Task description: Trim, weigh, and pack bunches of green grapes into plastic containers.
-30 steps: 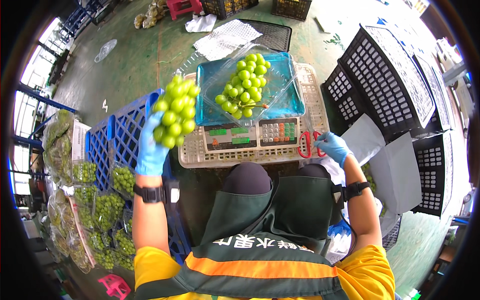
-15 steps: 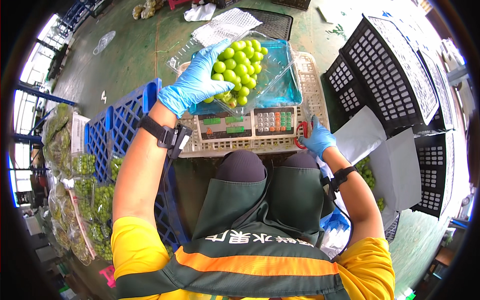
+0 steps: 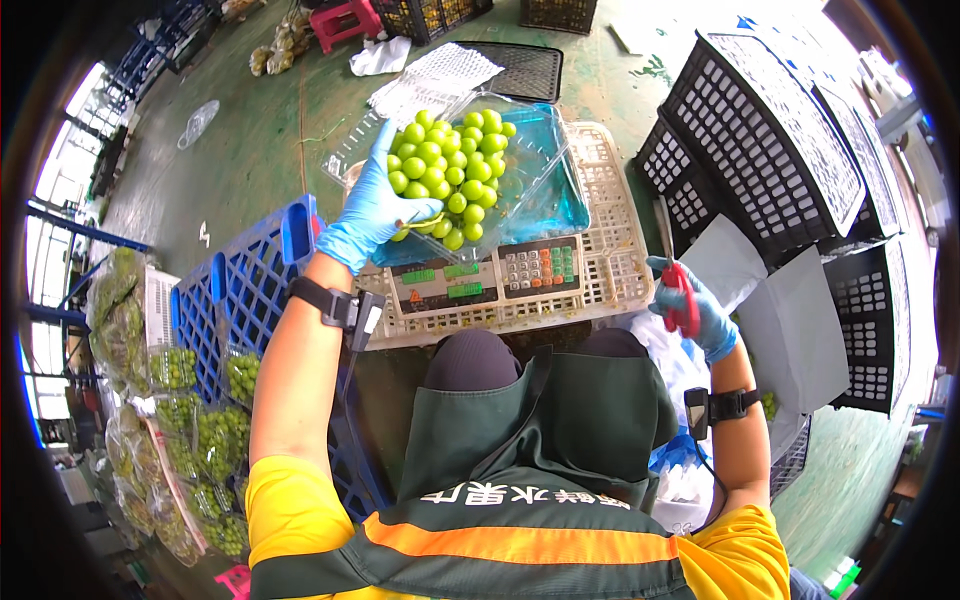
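Left hand (image 3: pixel 372 205) grasped green grapes (image 3: pixel 457 172) in clear tray (image 3: pixel 520 188) on scale (image 3: pixel 540 268); right hand (image 3: pixel 710 320) gripped red-handled scissors (image 3: pixel 680 300), just beside white crate (image 3: pixel 620 255).

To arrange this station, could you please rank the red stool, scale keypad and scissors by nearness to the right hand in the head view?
1. Red-handled scissors: in the right hand.
2. Scale keypad: on its left.
3. Red stool: far upper left.

Bright light, upper-right glare, fisheye-bent edges
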Demonstrator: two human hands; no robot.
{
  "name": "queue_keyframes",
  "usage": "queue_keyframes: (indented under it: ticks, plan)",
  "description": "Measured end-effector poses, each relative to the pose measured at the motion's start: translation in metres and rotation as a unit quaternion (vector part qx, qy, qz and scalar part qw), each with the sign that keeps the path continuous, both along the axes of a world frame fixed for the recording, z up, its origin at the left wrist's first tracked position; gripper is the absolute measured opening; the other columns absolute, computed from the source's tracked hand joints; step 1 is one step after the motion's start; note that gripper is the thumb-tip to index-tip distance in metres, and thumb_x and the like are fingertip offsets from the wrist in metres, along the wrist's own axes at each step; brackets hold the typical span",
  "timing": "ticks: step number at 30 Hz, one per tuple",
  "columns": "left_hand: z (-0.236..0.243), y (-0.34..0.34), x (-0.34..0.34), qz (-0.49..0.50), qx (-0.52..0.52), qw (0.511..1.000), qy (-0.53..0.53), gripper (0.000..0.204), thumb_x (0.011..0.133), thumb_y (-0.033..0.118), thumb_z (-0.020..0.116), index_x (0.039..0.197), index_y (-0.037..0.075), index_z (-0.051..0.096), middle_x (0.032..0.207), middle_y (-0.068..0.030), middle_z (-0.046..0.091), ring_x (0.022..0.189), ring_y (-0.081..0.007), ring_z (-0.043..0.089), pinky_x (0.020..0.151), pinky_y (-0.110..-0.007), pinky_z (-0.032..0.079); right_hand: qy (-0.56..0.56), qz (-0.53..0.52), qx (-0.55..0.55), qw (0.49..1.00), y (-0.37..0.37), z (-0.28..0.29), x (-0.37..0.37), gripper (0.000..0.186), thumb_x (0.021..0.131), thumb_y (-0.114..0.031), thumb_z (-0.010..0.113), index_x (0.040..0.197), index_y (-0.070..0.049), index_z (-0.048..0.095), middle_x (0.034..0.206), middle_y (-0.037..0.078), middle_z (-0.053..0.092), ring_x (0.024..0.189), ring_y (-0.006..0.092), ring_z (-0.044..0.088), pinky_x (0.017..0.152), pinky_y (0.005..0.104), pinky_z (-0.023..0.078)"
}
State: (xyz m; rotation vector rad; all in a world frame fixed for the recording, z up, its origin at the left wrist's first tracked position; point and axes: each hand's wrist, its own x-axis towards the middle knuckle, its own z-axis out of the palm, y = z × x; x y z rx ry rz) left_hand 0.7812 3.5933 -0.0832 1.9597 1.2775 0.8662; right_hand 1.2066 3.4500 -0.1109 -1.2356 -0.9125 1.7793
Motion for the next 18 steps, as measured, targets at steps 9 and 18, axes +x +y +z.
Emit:
queue_keyframes:
  ticks: [9, 18]
  plan:
    - [0.004, -0.001, -0.028, -0.008, -0.308, 0.839, -0.449, 0.048, 0.079, 0.019, 0.061, 0.122, 0.001, 0.048, 0.114, -0.0103, 0.056, 0.1, -0.0203, 0.056, 0.09, -0.032, 0.046, -0.187, 0.095, 0.044, 0.977, 0.019, 0.074, -0.096, 0.048, 0.082, -0.03, 0.067, 0.121, -0.008, 0.051, 0.081, -0.004, 0.055, 0.071, 0.0036, 0.048, 0.065, 0.0186, 0.043]
    - [0.008, -0.025, 0.001, -0.213, -0.41, 0.634, -0.621, 0.044, 0.086, 0.023, 0.054, 0.122, -0.001, 0.046, 0.118, -0.0151, 0.054, 0.103, -0.0259, 0.057, 0.088, -0.04, 0.049, -0.271, 0.151, 0.203, 0.929, 0.034, 0.082, -0.144, 0.044, 0.077, -0.032, 0.07, 0.109, -0.005, 0.055, 0.084, 0.009, 0.062, 0.072, 0.0157, 0.057, 0.072, 0.0274, 0.047]
